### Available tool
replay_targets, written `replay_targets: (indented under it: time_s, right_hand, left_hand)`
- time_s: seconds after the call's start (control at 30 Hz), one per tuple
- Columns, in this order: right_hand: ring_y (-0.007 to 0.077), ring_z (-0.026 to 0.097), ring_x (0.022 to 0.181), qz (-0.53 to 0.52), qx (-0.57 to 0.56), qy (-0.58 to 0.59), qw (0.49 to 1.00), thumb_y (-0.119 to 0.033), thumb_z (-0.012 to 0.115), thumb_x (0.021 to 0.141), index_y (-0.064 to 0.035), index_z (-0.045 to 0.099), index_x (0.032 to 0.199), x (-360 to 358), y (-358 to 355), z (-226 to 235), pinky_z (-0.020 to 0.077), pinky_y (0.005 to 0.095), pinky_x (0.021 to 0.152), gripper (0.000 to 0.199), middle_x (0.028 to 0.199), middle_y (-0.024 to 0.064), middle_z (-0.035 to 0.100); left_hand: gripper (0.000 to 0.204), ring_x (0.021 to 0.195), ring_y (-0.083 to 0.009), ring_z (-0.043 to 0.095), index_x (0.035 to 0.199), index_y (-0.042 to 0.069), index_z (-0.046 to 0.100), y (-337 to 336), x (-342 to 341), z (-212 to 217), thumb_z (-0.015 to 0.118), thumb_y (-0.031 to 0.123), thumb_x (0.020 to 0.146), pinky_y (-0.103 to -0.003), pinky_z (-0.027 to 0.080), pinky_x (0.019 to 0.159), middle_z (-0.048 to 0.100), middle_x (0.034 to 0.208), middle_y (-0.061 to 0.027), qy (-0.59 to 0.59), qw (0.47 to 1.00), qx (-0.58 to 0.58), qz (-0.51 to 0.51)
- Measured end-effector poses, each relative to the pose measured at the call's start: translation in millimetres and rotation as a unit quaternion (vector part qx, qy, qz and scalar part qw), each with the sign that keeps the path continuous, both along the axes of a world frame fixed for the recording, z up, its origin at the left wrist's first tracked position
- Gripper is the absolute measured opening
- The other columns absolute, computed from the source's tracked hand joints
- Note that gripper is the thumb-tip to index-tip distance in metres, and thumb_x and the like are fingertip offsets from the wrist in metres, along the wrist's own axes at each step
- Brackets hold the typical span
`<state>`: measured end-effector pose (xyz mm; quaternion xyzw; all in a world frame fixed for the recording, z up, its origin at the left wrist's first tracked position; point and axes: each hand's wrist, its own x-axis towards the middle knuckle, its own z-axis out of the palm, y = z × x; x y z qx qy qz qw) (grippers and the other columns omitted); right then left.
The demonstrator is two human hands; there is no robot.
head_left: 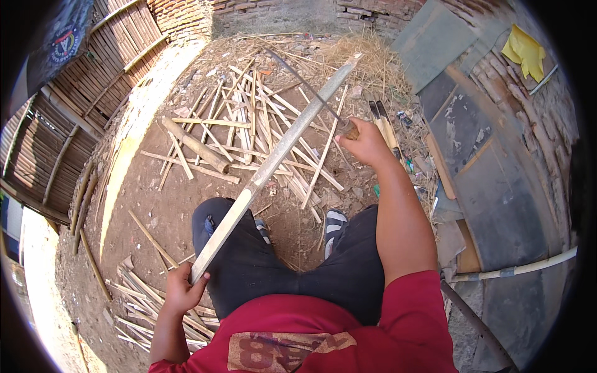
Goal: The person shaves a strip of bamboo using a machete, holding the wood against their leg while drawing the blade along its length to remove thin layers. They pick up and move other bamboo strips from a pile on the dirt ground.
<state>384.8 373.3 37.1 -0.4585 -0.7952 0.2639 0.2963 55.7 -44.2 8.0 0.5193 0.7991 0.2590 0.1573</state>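
My left hand (182,289) is closed round the near end of a long split bamboo strip (273,160). The strip slants up and away to the right across my left thigh, pale and bare near my hand, greyer toward the far tip. My right hand (368,145) grips the wooden handle of a long, thin-bladed knife (309,87). Its dark blade points up and to the left and crosses the strip's far half; whether it touches the strip I cannot tell.
Cut strips (249,124) lie in a loose heap ahead, with a thick bamboo piece (198,146) on its left. Another strip pile (140,304) is by my left arm. Long tools (388,130) lie beyond my right hand. Dark boards (497,180) are at right, a bamboo wall (118,43) at left.
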Motion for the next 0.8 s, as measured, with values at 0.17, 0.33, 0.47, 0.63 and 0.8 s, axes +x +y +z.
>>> replay_targets:
  time_s: [0.17,0.33,0.47,0.63,0.8]
  right_hand:
    - [0.0327,0.074,0.095,0.164,0.080,-0.076,0.980,-0.021,0.076,0.084,-0.0076,0.068,0.118,-32,-31,2,0.0554,0.0456,0.082,0.038,0.096,0.0175,0.075]
    - [0.0365,0.072,0.093,-0.049,-0.042,0.074,0.995,-0.021,0.074,0.085,-0.0049,0.069,0.123,5,20,-9,0.0556,0.0440,0.083,0.042,0.098,0.0199,0.074]
    - [0.0389,0.072,0.087,0.076,0.012,-0.080,0.994,-0.018,0.072,0.084,-0.0135,0.070,0.124,-31,-27,5,0.0560,0.0444,0.080,0.041,0.094,0.0206,0.074]
    - [0.0376,0.071,0.084,0.031,-0.009,-0.030,0.999,-0.019,0.074,0.083,-0.0102,0.071,0.116,-5,-2,0,0.0544,0.0445,0.076,0.034,0.090,0.0206,0.072]
    - [0.0352,0.071,0.080,-0.079,0.044,0.118,0.989,-0.024,0.079,0.084,0.0001,0.069,0.111,8,17,-22,0.0529,0.0441,0.073,0.038,0.085,0.0209,0.070]
  left_hand:
    - [0.030,0.047,-0.0255,0.053,0.078,0.001,0.061,-4,1,1,0.082,0.021,0.085,-0.039,0.042,0.049,0.054,0.056,-0.0134,0.040,0.999,0.009,0.034]
    - [0.030,0.050,-0.0318,0.057,0.079,0.001,0.061,-16,-16,-2,0.082,0.021,0.083,-0.042,0.043,0.051,0.056,0.058,-0.0162,0.052,0.998,-0.003,0.028]
    - [0.032,0.051,-0.0344,0.057,0.076,0.001,0.059,-19,-12,-8,0.083,0.021,0.082,-0.042,0.044,0.051,0.056,0.059,-0.0176,0.071,0.997,0.022,0.026]
    - [0.032,0.050,-0.0331,0.057,0.076,0.001,0.060,-23,-22,6,0.084,0.021,0.082,-0.042,0.044,0.051,0.056,0.059,-0.0168,0.070,0.997,-0.007,0.017]
    - [0.032,0.049,-0.0258,0.055,0.079,0.001,0.063,-33,-30,0,0.084,0.024,0.082,-0.040,0.042,0.050,0.057,0.059,-0.0133,0.023,0.999,-0.024,0.020]
